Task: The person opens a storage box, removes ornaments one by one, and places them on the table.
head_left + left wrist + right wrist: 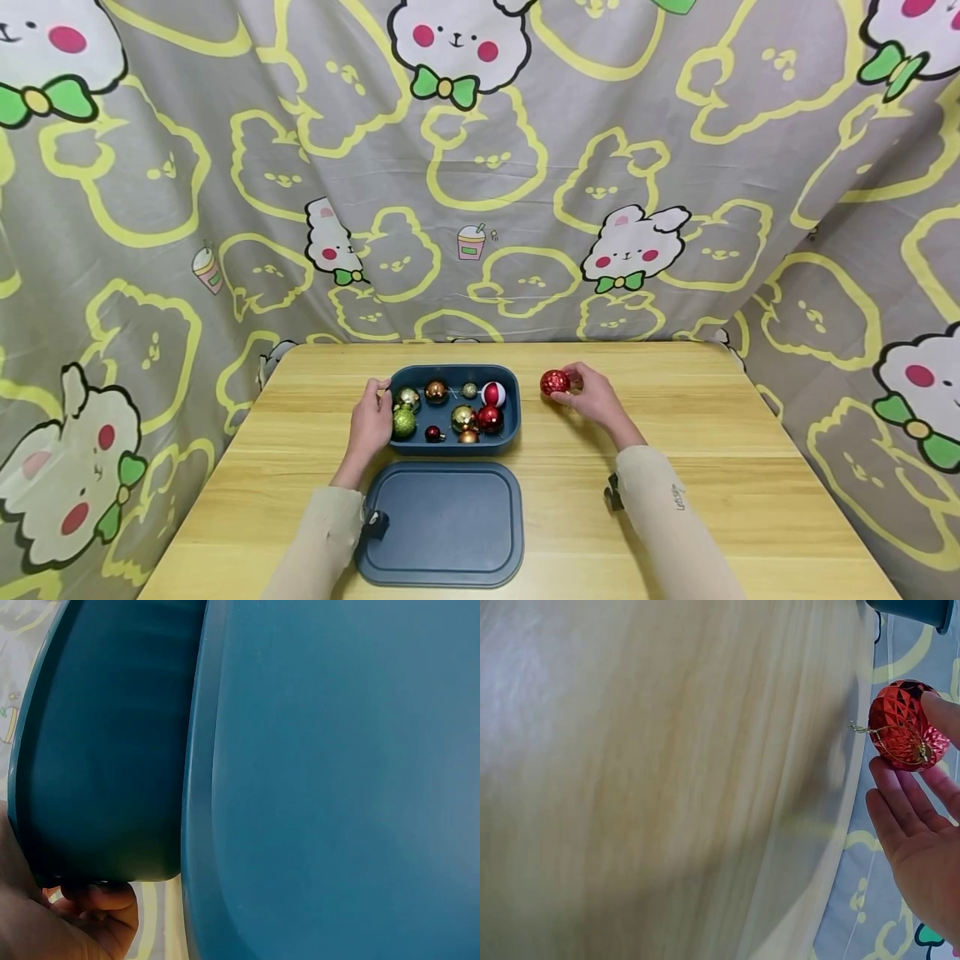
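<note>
A red faceted Christmas bauble (554,383) is pinched between the thumb and fingers of my right hand (593,395), to the right of the dark blue box. In the right wrist view, a gold string hangs from the bauble (900,727). My left hand (371,423) grips the left end of the box (454,450). Inside the box lie several baubles, among them a green glitter bauble (403,422), a red and white bauble (493,393), a copper bauble (436,392) and a shiny red bauble (490,419). The left wrist view shows curled fingers against the box's end wall (112,750).
In front of the box, a flat blue lid (441,525) lies on the wooden table (592,533), partly beneath the left forearm. A patterned curtain (510,183) surrounds the table at the back and sides. A black band (613,493) sits at the right wrist.
</note>
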Demonstrator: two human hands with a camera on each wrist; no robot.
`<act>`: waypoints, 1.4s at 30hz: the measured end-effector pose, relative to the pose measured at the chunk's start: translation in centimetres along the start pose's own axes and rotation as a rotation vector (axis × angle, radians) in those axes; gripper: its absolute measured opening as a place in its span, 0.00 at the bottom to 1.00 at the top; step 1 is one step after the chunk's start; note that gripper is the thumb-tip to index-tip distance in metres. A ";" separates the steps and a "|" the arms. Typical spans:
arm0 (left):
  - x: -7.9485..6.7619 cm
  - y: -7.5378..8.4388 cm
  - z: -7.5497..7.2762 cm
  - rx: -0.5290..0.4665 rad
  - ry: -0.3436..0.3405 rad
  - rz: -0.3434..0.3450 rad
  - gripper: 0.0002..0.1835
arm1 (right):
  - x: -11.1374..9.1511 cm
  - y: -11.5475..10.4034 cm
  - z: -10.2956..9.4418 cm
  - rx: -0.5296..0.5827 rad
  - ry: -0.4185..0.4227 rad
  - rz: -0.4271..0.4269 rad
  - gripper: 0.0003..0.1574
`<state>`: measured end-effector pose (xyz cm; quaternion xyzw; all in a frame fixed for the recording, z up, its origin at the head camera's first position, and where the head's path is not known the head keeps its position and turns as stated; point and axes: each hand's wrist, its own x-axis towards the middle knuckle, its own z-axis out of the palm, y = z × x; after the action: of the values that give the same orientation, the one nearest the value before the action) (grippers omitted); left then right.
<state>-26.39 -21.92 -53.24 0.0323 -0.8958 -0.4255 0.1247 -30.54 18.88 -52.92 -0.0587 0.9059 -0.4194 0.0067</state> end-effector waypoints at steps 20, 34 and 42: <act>-0.1 0.1 0.1 0.003 0.001 0.014 0.14 | -0.1 -0.1 0.5 -0.010 -0.036 -0.029 0.31; -0.1 0.2 0.1 0.013 -0.005 0.004 0.14 | -0.1 -0.3 0.7 -0.029 -0.022 -0.067 0.30; -0.1 0.2 -0.1 0.020 -0.008 0.010 0.13 | 0.0 -0.3 0.6 -0.029 -0.028 -0.078 0.32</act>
<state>-26.25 -21.80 -53.06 0.0274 -0.9005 -0.4162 0.1227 -30.43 18.19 -53.08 -0.0998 0.9087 -0.4053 0.0022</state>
